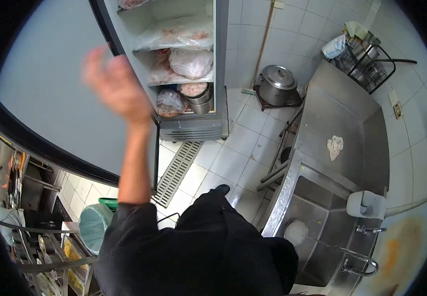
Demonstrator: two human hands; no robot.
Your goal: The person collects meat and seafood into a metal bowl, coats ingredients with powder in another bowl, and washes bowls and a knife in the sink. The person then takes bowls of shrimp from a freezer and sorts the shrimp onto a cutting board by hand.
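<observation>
Apparently, door handling was the step: the refrigerator door (50, 84) stood wide open beyond the left hand (118, 93), whose blurred fingers looked apart; swinging it would call for edge contact. The right hand was out of view.

seeing a lidded pot (277, 88) standing on a black stand (292, 100) by the tiled wall (248, 37), a slotted drain cover (178, 173) crossing the floor (218, 163), a cloth (335, 147) lying on the steel counter (336, 106); noticing a round vessel (297, 232) sitting in the sink (322, 261), a white container (364, 204) standing near the tap (361, 269), a lined bin (94, 228) standing at lower left.
</observation>
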